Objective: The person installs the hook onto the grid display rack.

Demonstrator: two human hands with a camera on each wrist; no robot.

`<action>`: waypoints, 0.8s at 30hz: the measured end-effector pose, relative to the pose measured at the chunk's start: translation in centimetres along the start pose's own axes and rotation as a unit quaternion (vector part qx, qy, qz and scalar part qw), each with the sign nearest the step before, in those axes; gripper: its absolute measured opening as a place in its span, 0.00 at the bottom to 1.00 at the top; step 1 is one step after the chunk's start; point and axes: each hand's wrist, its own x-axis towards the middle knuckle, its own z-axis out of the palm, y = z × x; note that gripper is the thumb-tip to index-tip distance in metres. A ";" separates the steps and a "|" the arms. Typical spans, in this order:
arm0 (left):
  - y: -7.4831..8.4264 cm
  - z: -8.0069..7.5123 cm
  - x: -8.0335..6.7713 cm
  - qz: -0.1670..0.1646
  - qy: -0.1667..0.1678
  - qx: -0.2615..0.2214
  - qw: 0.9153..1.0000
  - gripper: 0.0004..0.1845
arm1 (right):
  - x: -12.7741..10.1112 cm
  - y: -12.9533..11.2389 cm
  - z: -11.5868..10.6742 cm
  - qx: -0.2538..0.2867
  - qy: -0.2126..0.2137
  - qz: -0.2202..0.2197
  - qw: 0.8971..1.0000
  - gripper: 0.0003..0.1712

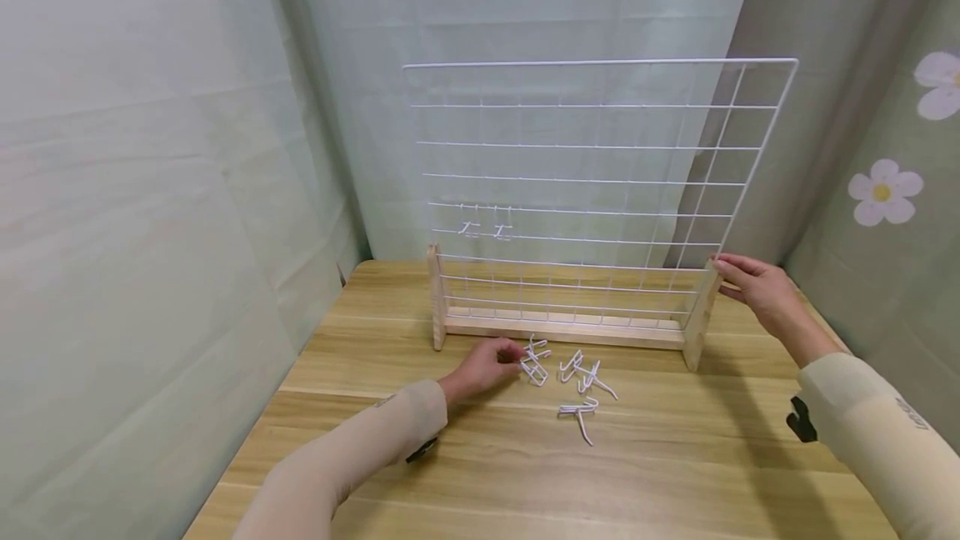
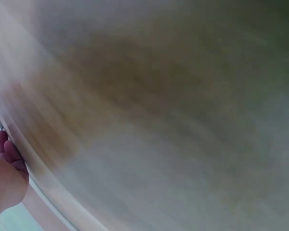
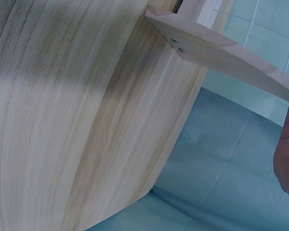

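Observation:
In the head view my left hand (image 1: 486, 367) reaches low over the table, its fingertips at a small cluster of white wire hooks (image 1: 535, 369). Whether they pinch one is hidden; the left wrist view catches only bent fingers (image 2: 12, 151) at its edge. My right hand (image 1: 759, 288) grips the top of the wooden side post (image 1: 699, 323) of a display rack, thumb in front. That rack carries a white wire grid (image 1: 600, 62). Two hooks, a left one (image 1: 468, 228) and a right one (image 1: 503, 232), hang side by side on the grid's left part.
More white hooks (image 1: 587, 377) lie right of the left hand, with a single hook (image 1: 577, 410) closer to me. A wooden crossbar (image 1: 562, 328) joins the rack's posts. Pale curtains (image 1: 150, 190) surround the wooden table (image 1: 660, 457).

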 end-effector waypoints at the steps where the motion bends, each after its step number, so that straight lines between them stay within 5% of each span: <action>1: 0.0 0.0 -0.1 0.000 -0.002 -0.002 1.000 0.11 | 0.0 0.0 0.0 0.003 0.000 0.000 1.000 0.25; 7: 0.3 -0.2 -0.6 0.011 -0.010 0.010 1.000 0.09 | -0.1 0.1 -0.1 0.013 -0.003 -0.001 1.000 0.13; 16: 0.3 -0.1 -0.9 -0.003 -0.003 0.018 1.000 0.09 | 0.0 0.3 -0.2 -0.006 -0.003 0.001 1.000 0.21; 24: 1.1 0.4 -0.1 -0.001 0.005 0.021 1.000 0.08 | -0.1 0.2 -0.2 0.019 -0.009 -0.001 1.000 0.12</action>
